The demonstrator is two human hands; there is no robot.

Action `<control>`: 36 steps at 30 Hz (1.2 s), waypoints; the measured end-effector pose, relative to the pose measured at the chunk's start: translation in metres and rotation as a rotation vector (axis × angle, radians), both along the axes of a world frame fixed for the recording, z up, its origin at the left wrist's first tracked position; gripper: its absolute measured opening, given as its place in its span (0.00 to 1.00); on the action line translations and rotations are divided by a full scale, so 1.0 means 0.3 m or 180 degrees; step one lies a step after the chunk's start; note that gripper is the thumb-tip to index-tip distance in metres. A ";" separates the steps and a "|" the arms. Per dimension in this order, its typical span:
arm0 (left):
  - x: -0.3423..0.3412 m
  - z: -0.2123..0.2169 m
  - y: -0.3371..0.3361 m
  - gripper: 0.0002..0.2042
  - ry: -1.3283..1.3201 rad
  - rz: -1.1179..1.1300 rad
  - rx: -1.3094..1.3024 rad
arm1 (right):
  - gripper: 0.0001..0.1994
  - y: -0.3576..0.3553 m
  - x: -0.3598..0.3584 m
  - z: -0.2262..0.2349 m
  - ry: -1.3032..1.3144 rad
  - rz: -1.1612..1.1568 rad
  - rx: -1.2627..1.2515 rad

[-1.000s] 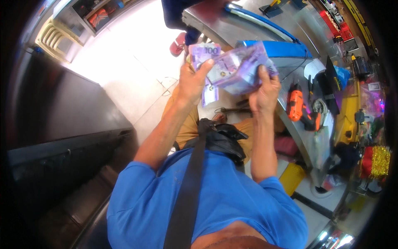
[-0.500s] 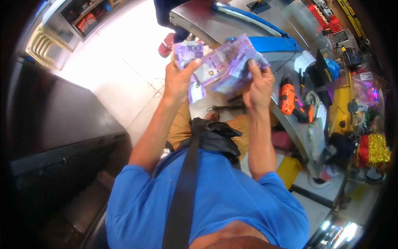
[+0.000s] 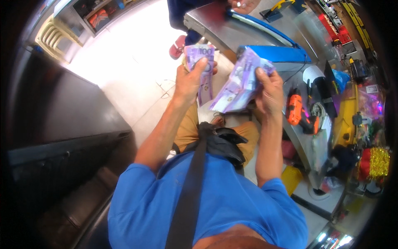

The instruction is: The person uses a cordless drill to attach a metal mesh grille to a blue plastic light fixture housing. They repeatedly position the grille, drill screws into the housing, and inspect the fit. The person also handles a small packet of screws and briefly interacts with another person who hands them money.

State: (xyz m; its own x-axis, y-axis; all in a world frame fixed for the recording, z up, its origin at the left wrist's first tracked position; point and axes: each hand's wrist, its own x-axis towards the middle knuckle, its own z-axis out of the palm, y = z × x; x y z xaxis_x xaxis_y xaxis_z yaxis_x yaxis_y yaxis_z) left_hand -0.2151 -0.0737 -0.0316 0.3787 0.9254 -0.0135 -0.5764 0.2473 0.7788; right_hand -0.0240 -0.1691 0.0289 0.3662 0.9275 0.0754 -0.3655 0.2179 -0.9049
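My left hand (image 3: 191,81) pinches a folded bunch of purple banknotes (image 3: 206,89), thumb on top; a yellowish edge peeks out at its left side. In my right hand (image 3: 270,89) is a fanned sheaf of purple banknotes (image 3: 238,85), gripped near its upper right end with the lower end hanging toward the middle. A gap separates the two bunches. Both hands are raised in front of me above my lap, where a black bag (image 3: 224,145) rests on its strap. How many notes each hand holds is hard to make out.
At the right runs a metal-topped counter (image 3: 207,20) with a blue curved panel (image 3: 273,54), an orange power drill (image 3: 295,110) and cluttered tools. Another person's hand (image 3: 243,5) shows at the top, their red shoe (image 3: 177,47) below. A dark cabinet (image 3: 62,108) stands left, stacked plastic chairs (image 3: 56,39) behind.
The notes that stretched between my hands have come apart into two separate bunches. The other person's hand has come into view over the counter. The whole view has shifted slightly.
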 end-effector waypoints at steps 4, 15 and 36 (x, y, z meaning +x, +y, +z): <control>0.007 0.021 -0.002 0.14 -0.0017 0.0026 0.0053 | 0.09 0.054 -0.016 -0.024 -0.0057 0.0068 -0.0109; -0.002 -0.013 0.009 0.11 -0.0156 -0.0063 0.0090 | 0.09 0.072 0.030 -0.048 0.0677 0.0261 0.0151; -0.039 -0.038 -0.025 0.10 -0.0007 0.0397 0.0001 | 0.15 0.386 -0.032 0.227 -0.0323 -0.0305 0.0621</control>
